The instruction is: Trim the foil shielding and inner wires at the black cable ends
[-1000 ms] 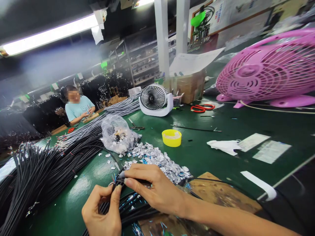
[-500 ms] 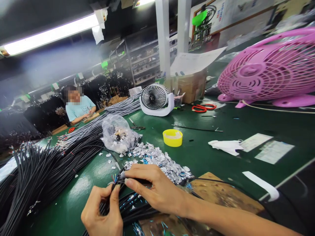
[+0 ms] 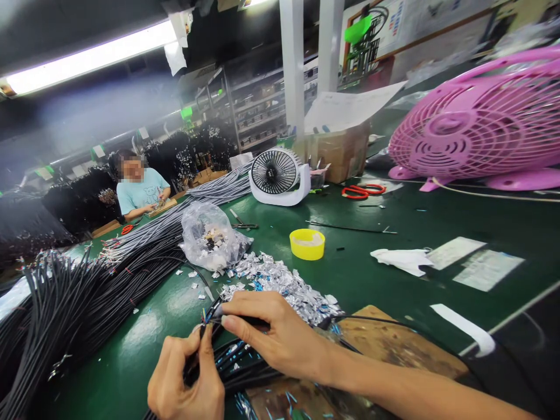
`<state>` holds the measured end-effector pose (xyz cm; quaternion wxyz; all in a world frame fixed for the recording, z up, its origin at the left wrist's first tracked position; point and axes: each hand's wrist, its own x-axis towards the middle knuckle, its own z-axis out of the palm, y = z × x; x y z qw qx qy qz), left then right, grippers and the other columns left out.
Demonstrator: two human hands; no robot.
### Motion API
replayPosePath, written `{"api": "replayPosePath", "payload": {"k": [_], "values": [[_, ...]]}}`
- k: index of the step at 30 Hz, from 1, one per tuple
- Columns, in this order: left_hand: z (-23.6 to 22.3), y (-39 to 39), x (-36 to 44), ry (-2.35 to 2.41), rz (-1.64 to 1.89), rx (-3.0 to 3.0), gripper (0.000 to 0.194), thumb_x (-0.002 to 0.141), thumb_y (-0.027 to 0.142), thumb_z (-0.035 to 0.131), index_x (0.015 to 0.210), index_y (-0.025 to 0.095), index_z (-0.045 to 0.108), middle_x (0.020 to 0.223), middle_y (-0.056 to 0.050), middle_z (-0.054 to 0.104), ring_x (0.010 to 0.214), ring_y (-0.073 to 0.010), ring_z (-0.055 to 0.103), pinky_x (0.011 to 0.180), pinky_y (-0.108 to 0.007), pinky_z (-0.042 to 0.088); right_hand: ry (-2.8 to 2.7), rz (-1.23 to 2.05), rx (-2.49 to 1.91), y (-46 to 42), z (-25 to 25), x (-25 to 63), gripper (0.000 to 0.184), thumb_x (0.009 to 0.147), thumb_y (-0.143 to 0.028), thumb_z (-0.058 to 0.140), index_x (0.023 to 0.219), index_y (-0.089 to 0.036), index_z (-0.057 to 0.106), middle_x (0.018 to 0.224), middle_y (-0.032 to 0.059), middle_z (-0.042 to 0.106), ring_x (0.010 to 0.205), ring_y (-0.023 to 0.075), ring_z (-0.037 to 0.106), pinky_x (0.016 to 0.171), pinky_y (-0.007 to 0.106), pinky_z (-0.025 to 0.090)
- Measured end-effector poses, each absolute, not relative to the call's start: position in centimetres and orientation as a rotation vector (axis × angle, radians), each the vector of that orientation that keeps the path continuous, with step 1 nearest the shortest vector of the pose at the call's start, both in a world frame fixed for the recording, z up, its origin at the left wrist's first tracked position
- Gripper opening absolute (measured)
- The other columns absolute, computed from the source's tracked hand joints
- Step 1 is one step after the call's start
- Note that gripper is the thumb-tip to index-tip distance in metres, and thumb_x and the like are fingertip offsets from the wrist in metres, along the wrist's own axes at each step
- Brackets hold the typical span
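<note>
My left hand (image 3: pixel 186 376) is closed, thumb and forefinger pinching a black cable just below its stripped end. Thin coloured wires (image 3: pixel 204 315), blue and yellow among them, stick up from that end. From the right, my right hand (image 3: pixel 275 335) reaches in with its fingers closed round a thin dark tool (image 3: pixel 254 321). Its tip meets the wires or lies right beside them; my fingers hide most of it, so its exact kind is unclear. Something grey covers my right forefinger's tip. Below my hands lie more black cables (image 3: pixel 256 376), strewn with blue wire scraps.
Foil scraps (image 3: pixel 284 286) are heaped beyond my hands, beside a plastic bag (image 3: pixel 207 236). Black cable bundles (image 3: pixel 100 297) fill the left. Farther off are a yellow ring (image 3: pixel 307 244), red-handled scissors (image 3: pixel 363 191), a white fan (image 3: pixel 277 178), a pink fan (image 3: pixel 476 122) and a seated person (image 3: pixel 142 189).
My left hand has turned slightly and shifted a little to the right, its fingers still pinching the cable. The right hand stays almost in place. The view has drifted slightly.
</note>
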<state>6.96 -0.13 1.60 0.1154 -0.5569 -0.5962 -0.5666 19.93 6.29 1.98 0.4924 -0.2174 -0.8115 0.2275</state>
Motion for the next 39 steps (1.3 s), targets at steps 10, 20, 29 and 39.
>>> {"api": "replayPosePath", "payload": {"k": [10, 20, 29, 39], "values": [[1.9, -0.1, 6.0, -1.864, -1.691, -1.872, 0.020, 0.079, 0.028, 0.053, 0.063, 0.021, 0.064, 0.059, -0.002, 0.063, 0.053, -0.0159, 0.058, 0.057, -0.026, 0.045, -1.960, 0.455, -0.554, 6.3, 1.9, 20.1, 0.038, 0.095, -0.035, 0.039, 0.081, -0.014, 0.067, 0.065, 0.0046, 0.063, 0.059, 0.0133, 0.055, 0.055, 0.025, 0.044], [2.1, 0.3, 5.0, -2.092, -1.846, -2.189, 0.056, 0.088, 0.049, 0.037, 0.043, 0.016, 0.041, 0.040, 0.003, 0.033, 0.035, -0.0062, 0.027, 0.033, -0.019, 0.021, -1.990, 0.427, -0.444, 6.2, 2.0, 20.3, 0.042, 0.096, -0.035, 0.036, 0.076, -0.014, 0.066, 0.062, 0.0040, 0.061, 0.056, 0.0127, 0.052, 0.052, 0.025, 0.040], [2.6, 0.1, 5.0, -1.972, -1.776, -2.131, 0.037, 0.081, 0.039, 0.050, 0.054, 0.016, 0.061, 0.050, -0.001, 0.054, 0.049, -0.0120, 0.049, 0.047, -0.021, 0.037, -1.848, 0.686, -0.495, 6.6, 2.8, 20.3, 0.045, 0.086, -0.056, 0.047, 0.076, -0.014, 0.062, 0.067, 0.0016, 0.058, 0.058, 0.0111, 0.050, 0.052, 0.022, 0.039], [2.4, 0.4, 5.8, -1.807, -1.576, -2.216, 0.027, 0.081, 0.028, 0.053, 0.062, 0.017, 0.068, 0.051, 0.001, 0.059, 0.043, -0.0103, 0.052, 0.041, -0.018, 0.038, -1.884, 0.369, -0.374, 6.9, 1.9, 20.3, 0.014, 0.079, -0.009, 0.046, 0.069, -0.014, 0.055, 0.063, 0.0016, 0.051, 0.056, 0.0119, 0.045, 0.049, 0.023, 0.035]]}}
